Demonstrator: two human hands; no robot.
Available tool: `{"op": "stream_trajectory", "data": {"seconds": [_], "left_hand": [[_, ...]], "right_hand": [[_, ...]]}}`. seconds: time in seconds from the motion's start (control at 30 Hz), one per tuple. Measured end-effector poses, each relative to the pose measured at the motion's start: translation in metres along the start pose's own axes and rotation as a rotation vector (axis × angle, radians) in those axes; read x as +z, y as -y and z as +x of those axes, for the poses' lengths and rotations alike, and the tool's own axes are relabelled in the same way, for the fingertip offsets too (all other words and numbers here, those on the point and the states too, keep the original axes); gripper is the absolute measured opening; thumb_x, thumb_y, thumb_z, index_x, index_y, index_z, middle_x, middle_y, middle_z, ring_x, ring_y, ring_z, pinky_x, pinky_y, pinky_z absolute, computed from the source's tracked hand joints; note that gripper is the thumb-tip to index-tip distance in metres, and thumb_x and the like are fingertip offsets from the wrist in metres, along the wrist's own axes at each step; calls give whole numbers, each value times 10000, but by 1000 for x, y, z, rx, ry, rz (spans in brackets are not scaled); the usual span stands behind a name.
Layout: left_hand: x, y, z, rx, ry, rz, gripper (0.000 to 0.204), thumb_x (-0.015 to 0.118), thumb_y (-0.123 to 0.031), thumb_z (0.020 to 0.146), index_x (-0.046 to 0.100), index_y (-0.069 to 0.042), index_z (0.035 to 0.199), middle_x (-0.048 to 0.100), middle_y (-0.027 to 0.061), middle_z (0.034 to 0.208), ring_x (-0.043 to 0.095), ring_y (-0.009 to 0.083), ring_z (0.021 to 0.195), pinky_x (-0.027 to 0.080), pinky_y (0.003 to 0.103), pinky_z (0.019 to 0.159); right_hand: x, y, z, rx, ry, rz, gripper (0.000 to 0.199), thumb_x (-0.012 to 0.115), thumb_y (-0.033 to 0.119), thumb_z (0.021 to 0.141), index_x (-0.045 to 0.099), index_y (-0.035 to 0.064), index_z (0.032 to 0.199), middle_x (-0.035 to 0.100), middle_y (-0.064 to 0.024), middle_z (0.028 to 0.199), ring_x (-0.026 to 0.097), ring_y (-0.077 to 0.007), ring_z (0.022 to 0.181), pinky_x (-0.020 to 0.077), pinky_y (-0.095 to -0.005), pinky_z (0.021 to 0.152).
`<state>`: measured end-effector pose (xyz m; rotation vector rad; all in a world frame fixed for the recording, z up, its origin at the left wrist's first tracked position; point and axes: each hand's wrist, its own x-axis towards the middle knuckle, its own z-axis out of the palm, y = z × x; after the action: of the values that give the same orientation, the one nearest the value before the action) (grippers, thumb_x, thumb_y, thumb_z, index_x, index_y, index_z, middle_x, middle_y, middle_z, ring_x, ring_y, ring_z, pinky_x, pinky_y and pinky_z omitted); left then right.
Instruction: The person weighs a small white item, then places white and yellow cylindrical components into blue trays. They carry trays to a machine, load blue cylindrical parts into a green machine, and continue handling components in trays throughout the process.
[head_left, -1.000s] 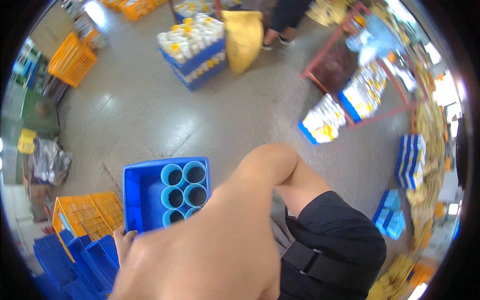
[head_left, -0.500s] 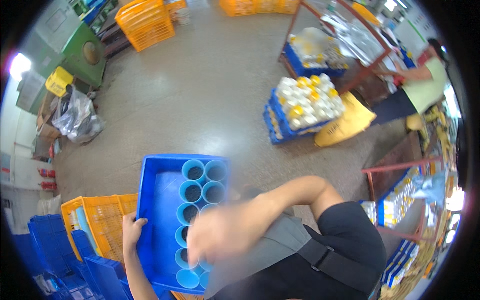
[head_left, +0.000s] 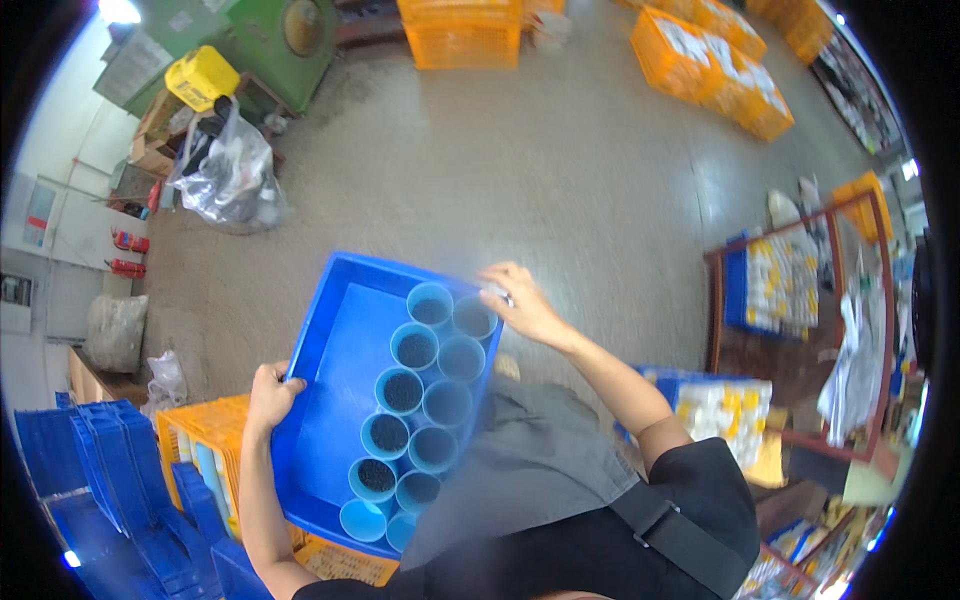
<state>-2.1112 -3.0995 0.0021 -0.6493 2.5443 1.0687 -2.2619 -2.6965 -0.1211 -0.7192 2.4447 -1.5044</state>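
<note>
A shallow blue tray (head_left: 338, 390) is held tilted in front of my body. Two rows of light-blue cups (head_left: 403, 390) stand along its right half. Several of them hold black granules (head_left: 376, 474); the nearest left cup (head_left: 363, 520) shows no black inside. My left hand (head_left: 270, 396) is closed round the tray's left rim, thumb on top. My right hand (head_left: 525, 305) is at the tray's far right corner, its thumb and fingers round the rim. The right row of cups looks hazy, and the nearest ones are partly hidden by my grey apron (head_left: 540, 470).
Blue crates (head_left: 110, 460) and an orange crate (head_left: 205, 425) stand at my left. A plastic bag (head_left: 232, 170) and a yellow canister (head_left: 202, 78) are at the far left. Filled orange crates (head_left: 710, 70) sit at the far right, and a red-framed rack (head_left: 715, 300) is at the right.
My right hand has moved from over the cups to the tray's far right corner. The view has swung round to the right, and the tray has turned with my left hand still on it.
</note>
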Motion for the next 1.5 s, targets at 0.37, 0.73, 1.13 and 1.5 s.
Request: {"op": "stream_trajectory", "data": {"seconds": [0.37,0.73,1.13,1.5], "left_hand": [[-182,-126,440,-6,-43,-107,189,673,-1,745,753,48,910,704,62,737,641,130,657,532,317,649],[-365,-248,906,108,-20,98,290,708,-48,679,764,3,959,720,185,755,699,238,706,543,364,713],[-572,-374,1326,51,-125,-232,286,631,70,656,759,60,911,724,76,780,640,140,666,524,291,670],[-727,-567,1768,115,113,-36,308,666,4,669,763,19,962,666,41,713,588,118,663,487,289,649]], "right_hand": [[-44,-35,519,21,112,-138,477,608,413,966,650,5,1210,649,-232,1151,595,-403,1085,468,-484,959],[-78,-156,998,-32,222,-255,499,702,94,796,601,8,1277,633,-260,1165,629,-403,1099,510,-461,936],[-114,-176,1569,-154,604,-16,369,725,217,852,678,14,1156,719,-217,1089,686,-368,1036,537,-462,890],[-224,-251,1927,121,427,-59,374,687,203,842,628,-28,1130,681,-272,1038,677,-389,930,532,-463,828]]}}
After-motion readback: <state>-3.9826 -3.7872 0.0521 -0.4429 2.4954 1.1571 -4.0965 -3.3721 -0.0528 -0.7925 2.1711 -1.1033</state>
